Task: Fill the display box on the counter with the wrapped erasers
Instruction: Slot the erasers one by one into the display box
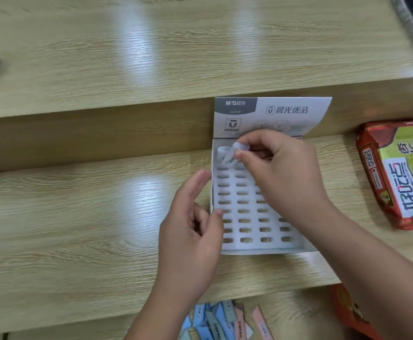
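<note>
The right hand (281,173) pinches a wrapped eraser (227,157) over the upper-left slots of the display box (252,246) at centre frame, while the left hand (190,231) lies loose and empty at its left edge; a tilted entry could jam the eraser.

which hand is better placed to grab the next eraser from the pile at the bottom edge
Left, likely. The left hand holds nothing and sits nearer the pile of blue, green and pink wrapped erasers; the right hand is busy pinching a pale wrapped eraser over the white cardboard display box.
</note>
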`<action>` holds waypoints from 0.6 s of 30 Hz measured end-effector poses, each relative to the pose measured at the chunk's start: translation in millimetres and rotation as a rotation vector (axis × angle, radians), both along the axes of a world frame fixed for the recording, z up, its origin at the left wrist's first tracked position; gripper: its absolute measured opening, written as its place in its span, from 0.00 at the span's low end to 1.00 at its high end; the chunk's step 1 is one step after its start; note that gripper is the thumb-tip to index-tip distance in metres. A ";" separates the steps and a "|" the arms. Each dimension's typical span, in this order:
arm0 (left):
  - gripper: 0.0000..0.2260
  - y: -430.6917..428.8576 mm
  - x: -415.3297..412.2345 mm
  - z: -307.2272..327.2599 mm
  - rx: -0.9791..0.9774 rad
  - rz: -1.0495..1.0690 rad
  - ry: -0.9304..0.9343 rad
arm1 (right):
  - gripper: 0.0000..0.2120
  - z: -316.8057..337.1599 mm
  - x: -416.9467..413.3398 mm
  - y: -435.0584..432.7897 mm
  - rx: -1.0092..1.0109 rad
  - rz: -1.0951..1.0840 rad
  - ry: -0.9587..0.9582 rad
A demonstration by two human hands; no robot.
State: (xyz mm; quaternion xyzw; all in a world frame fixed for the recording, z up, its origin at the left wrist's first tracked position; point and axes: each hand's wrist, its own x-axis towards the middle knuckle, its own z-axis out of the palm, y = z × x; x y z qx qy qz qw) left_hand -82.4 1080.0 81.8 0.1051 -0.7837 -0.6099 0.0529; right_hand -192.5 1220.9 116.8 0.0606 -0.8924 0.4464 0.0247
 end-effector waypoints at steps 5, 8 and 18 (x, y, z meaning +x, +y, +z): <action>0.27 -2.4 2.1 1.7 0.034 0.014 0.012 | 0.05 2.8 -0.3 0.3 0.088 0.117 0.033; 0.26 -2.5 4.6 1.6 0.042 0.022 0.009 | 0.05 1.6 3.0 0.8 0.071 0.110 0.047; 0.24 -4.3 11.9 -3.2 0.066 0.032 -0.030 | 0.06 -3.5 5.3 -4.3 0.087 0.075 0.098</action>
